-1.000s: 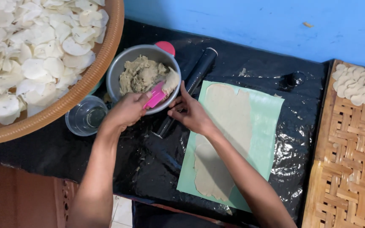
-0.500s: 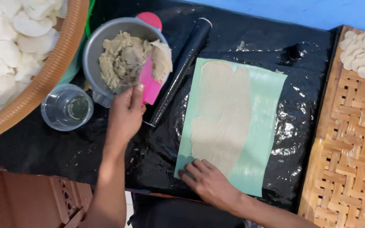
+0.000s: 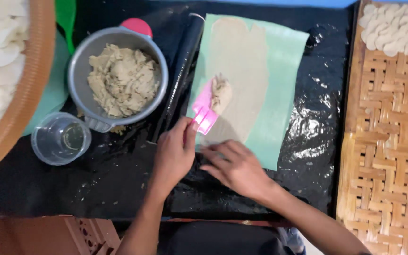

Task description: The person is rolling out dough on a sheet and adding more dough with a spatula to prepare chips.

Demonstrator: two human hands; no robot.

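The left hand (image 3: pixel 175 156) pinches the handle of a pink scraper (image 3: pixel 204 113), whose blade carries a lump of beige dough (image 3: pixel 221 92) over a green sheet (image 3: pixel 279 85) already smeared with a long thin layer of the same dough. The right hand (image 3: pixel 234 167) lies flat with fingers spread, pressing the near edge of the sheet, just beside the left hand. A black rolling pin (image 3: pixel 180 75) lies along the sheet's left edge. Further left stands a grey bowl (image 3: pixel 79 71) full of dough, with a clear cup (image 3: pixel 60 139) near it. A round basket (image 3: pixel 36 75) of white pieces sits at far left, and a woven tray (image 3: pixel 383 156) at right.
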